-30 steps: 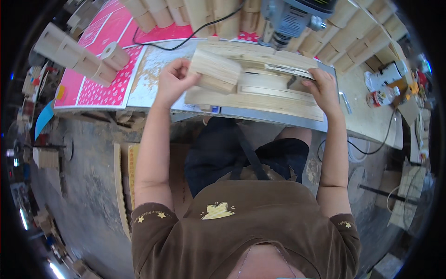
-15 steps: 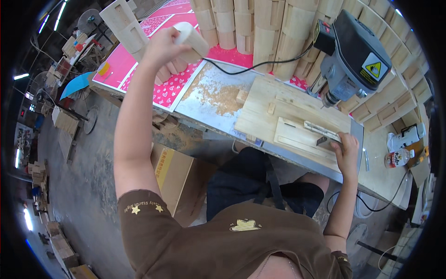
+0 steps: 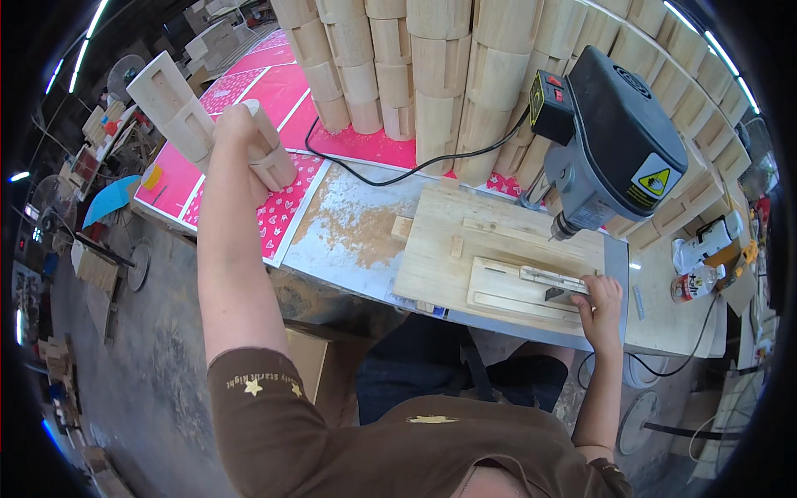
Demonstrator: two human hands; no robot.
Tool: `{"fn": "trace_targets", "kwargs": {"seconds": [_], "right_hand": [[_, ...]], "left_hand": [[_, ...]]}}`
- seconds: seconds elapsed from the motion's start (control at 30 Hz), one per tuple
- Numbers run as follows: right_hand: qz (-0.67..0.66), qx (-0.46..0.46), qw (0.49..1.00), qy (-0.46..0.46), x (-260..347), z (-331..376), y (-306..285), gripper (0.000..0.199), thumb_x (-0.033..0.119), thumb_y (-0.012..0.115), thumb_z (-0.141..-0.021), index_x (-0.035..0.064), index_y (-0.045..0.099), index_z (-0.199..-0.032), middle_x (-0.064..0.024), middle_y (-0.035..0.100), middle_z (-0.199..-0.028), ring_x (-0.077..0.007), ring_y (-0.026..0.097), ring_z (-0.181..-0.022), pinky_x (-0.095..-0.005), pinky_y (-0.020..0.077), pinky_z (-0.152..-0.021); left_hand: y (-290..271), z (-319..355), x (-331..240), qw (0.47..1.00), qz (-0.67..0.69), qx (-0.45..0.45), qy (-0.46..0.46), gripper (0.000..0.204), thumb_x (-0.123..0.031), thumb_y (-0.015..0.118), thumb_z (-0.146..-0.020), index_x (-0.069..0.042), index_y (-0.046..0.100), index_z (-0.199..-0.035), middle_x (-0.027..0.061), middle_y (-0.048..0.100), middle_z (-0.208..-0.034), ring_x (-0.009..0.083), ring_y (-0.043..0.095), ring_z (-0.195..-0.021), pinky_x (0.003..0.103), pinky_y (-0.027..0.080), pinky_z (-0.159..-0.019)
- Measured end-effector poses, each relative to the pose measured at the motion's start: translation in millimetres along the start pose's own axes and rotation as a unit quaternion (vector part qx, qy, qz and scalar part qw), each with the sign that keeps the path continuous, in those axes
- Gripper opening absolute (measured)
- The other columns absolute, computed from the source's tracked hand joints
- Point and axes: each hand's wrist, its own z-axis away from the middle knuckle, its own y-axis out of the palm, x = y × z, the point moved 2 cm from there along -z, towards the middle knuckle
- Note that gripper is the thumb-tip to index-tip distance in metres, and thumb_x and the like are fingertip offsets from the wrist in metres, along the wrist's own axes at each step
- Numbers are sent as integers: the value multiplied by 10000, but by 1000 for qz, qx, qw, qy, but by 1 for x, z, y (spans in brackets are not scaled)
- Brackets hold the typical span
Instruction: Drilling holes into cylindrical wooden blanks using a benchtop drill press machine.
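At the far left of the bench, my left hand [image 3: 236,126] is closed around a pale, rounded wooden block [image 3: 264,129]. The block is at the top of a short stack of similar blocks [image 3: 274,170], and my fingers are partly hidden behind my wrist. My right hand [image 3: 602,307] grips the right end of a narrow metal strip [image 3: 552,279] that has a dark bracket under it. That strip lies over a wooden jig [image 3: 498,290] on a broad plywood board [image 3: 427,249]. Above the board hangs the chuck [image 3: 565,226] of a bench drill [image 3: 610,141].
Tall columns of wooden blocks [image 3: 440,75] line the bench's back. Another leaning stack [image 3: 170,104] stands beside my left hand. Sawdust [image 3: 357,228] covers the metal sheet. A black cable [image 3: 407,176] crosses behind the board. A bottle [image 3: 693,284] stands at right.
My left hand has carried the wooden block left and down onto the short stack. My right hand stays on the metal strip. The view has shifted slightly.
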Motion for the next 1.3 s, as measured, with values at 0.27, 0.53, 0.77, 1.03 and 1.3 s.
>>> {"fn": "trace_targets", "kwargs": {"seconds": [0.27, 0.53, 0.77, 1.03, 1.3], "right_hand": [[4, -7, 1000, 1, 0, 0, 0, 281, 124, 679, -714, 36, 585, -964, -111, 557, -858, -318, 515, -862, -430, 344, -877], [1, -8, 1000, 3, -3, 1, 0, 327, 145, 693, -689, 39, 590, -980, -109, 556, -850, -310, 523, -862, -430, 353, -871], [5, -35, 999, -16, -5, 1, 2, 306, 166, 703, -682, 57, 593, -945, -88, 568, -844, -293, 530, -841, -416, 364, -839], [-9, -38, 999, -15, -11, 11, 5, 281, 188, 698, -696, 71, 596, -931, -75, 576, -851, -279, 537, -848, -421, 372, -837], [1, -51, 998, -31, -15, 5, 6, 262, 199, 675, -742, 79, 599, -962, -74, 587, -881, -282, 545, -884, -416, 374, -844]], "left_hand": [[-30, 8, -67, 972, 109, -182, 97, 595, -347, 747, -714, -47, 548, -1187, 195, 592, -1090, 321, 587, -1028, 401, 506, -825], [-102, 78, -229, 777, 526, -247, 243, 988, -440, 831, -603, 33, 351, -1324, 182, 544, -1144, 267, 573, -986, 356, 476, -857], [-97, 61, -268, 735, 633, -185, 159, 1008, -344, 868, -536, 47, 322, -1288, 219, 520, -1189, 289, 540, -1088, 370, 446, -919], [-115, 159, -203, 557, 773, -202, 229, 844, -138, 845, -589, 24, 362, -1262, 160, 559, -1134, 244, 562, -1059, 337, 494, -872], [-35, 275, -174, 617, 689, 287, 251, 683, -171, 819, -634, -14, 437, -1177, 126, 607, -1002, 188, 617, -915, 310, 489, -808]]}}
